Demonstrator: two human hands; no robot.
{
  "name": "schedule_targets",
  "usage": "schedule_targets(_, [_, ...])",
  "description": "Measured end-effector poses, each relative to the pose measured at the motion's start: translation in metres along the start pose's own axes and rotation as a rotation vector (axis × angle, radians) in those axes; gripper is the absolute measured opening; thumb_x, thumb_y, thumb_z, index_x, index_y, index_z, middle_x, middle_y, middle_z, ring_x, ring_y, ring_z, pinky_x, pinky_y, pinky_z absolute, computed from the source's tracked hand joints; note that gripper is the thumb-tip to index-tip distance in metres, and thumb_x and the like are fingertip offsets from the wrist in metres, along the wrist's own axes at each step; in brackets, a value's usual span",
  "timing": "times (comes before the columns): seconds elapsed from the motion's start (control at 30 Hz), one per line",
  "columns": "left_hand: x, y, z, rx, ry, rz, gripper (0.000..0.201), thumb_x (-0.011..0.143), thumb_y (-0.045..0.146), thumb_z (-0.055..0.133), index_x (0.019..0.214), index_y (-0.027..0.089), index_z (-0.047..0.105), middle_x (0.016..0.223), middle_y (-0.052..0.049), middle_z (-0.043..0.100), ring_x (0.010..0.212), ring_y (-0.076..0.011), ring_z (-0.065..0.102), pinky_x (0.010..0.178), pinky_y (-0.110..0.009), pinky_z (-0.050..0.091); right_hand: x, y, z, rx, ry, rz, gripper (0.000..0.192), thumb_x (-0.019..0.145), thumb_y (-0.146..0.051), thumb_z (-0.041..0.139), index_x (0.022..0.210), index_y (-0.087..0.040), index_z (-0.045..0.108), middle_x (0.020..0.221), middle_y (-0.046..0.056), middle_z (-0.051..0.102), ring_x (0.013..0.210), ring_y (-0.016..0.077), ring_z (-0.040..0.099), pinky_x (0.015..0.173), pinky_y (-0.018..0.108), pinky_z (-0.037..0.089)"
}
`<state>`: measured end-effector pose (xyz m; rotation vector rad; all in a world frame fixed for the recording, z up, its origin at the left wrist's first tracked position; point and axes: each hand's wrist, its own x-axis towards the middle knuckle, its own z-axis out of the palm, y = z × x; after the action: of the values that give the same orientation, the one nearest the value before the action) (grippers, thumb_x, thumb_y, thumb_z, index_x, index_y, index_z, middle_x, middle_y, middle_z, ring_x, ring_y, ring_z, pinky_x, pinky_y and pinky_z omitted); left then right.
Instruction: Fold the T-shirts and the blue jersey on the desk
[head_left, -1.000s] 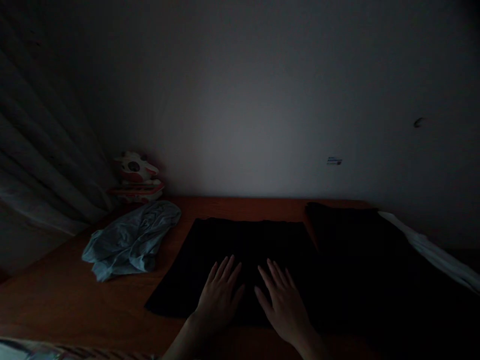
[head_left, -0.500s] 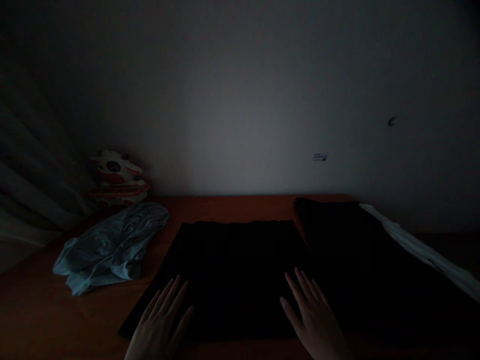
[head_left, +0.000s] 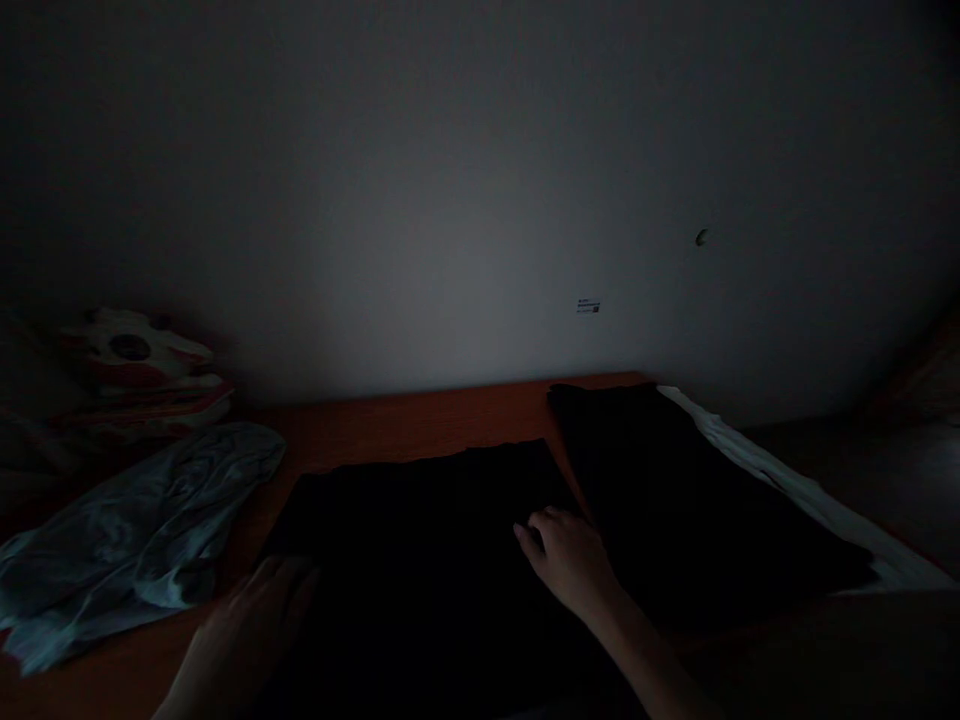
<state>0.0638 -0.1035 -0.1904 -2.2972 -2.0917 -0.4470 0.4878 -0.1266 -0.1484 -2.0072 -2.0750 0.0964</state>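
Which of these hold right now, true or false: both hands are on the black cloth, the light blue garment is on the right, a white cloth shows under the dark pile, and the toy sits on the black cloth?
1. Both hands touch the black cloth. True: the left hand lies at its left edge, the right hand at its right edge, fingers curled.
2. The light blue garment lies right of the black cloth. False: it lies crumpled to the left.
3. A white cloth shows along the far side of the dark pile. True.
4. The stuffed toy sits on the black cloth. False: it stands at the far left by the wall.
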Motion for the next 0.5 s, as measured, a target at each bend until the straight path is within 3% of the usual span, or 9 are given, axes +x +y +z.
schedule_targets(0.03, [0.023,0.008,-0.007,0.005,-0.037,0.02,0.042,0.083,0.039,0.043,0.111,0.025,0.071,0.118,-0.009,0.073,0.117,-0.0313,0.065,0.104,-0.046,0.048,0.018,0.0,-0.004,-0.006,0.01,0.015,0.03,0.1,-0.036,0.047,0.094,-0.022,0.073,0.101,0.009,0.074,0.094,0.0233,0.07,0.082,0.033,0.051])
schedule_targets(0.1, [0.066,0.022,-0.016,0.053,-0.04,-0.083,0.048,0.088,0.04,0.037,0.116,0.015,0.068,0.121,-0.017,0.069,0.117,-0.0339,0.064,0.105,-0.047,0.046,0.053,0.003,-0.004,-0.008,0.034,0.066,0.024,0.099,-0.03,0.05,0.101,-0.019,0.072,0.109,0.012,0.071,0.102,0.0236,0.067,0.086,0.033,0.048])
schedule_targets(0.2, [0.105,0.038,-0.014,0.099,-0.087,-0.225,0.062,0.089,0.046,0.036,0.126,0.003,0.061,0.128,-0.026,0.063,0.123,-0.0404,0.058,0.103,-0.051,0.045,0.09,0.009,0.009,-0.002,0.062,0.128,0.024,0.097,-0.028,0.054,0.112,-0.016,0.069,0.119,0.016,0.067,0.111,0.0263,0.063,0.093,0.036,0.045])
schedule_targets(0.27, [0.111,0.044,-0.005,0.106,-0.067,-0.329,0.069,0.09,0.053,0.033,0.128,0.002,0.058,0.13,-0.029,0.06,0.123,-0.0453,0.055,0.098,-0.054,0.046,0.103,0.014,0.02,-0.003,0.082,0.147,0.034,0.096,-0.034,0.055,0.122,-0.013,0.065,0.126,0.019,0.064,0.118,0.0299,0.059,0.098,0.04,0.043])
schedule_targets(0.37, [0.106,0.048,0.009,0.105,0.058,-0.442,0.076,0.091,0.058,0.028,0.137,0.002,0.051,0.133,-0.031,0.055,0.123,-0.0493,0.053,0.094,-0.058,0.044,0.108,0.022,0.035,0.011,0.135,0.18,0.05,0.099,-0.048,0.049,0.129,-0.01,0.062,0.132,0.022,0.061,0.125,0.034,0.054,0.104,0.045,0.038])
schedule_targets(0.43, [0.103,0.048,0.016,0.109,0.119,-0.47,0.078,0.091,0.058,0.029,0.142,0.001,0.046,0.134,-0.033,0.052,0.124,-0.0509,0.051,0.093,-0.06,0.043,0.107,0.026,0.042,0.045,0.18,0.197,0.056,0.099,-0.056,0.044,0.127,-0.012,0.065,0.13,0.021,0.062,0.121,0.0338,0.056,0.104,0.044,0.039])
schedule_targets(0.5, [0.102,0.044,0.019,0.112,0.115,-0.464,0.073,0.092,0.054,0.03,0.139,0.002,0.051,0.133,-0.032,0.052,0.124,-0.0517,0.049,0.092,-0.06,0.043,0.106,0.03,0.046,0.075,0.215,0.193,0.057,0.097,-0.059,0.045,0.124,-0.014,0.068,0.124,0.019,0.064,0.116,0.0329,0.059,0.101,0.043,0.041])
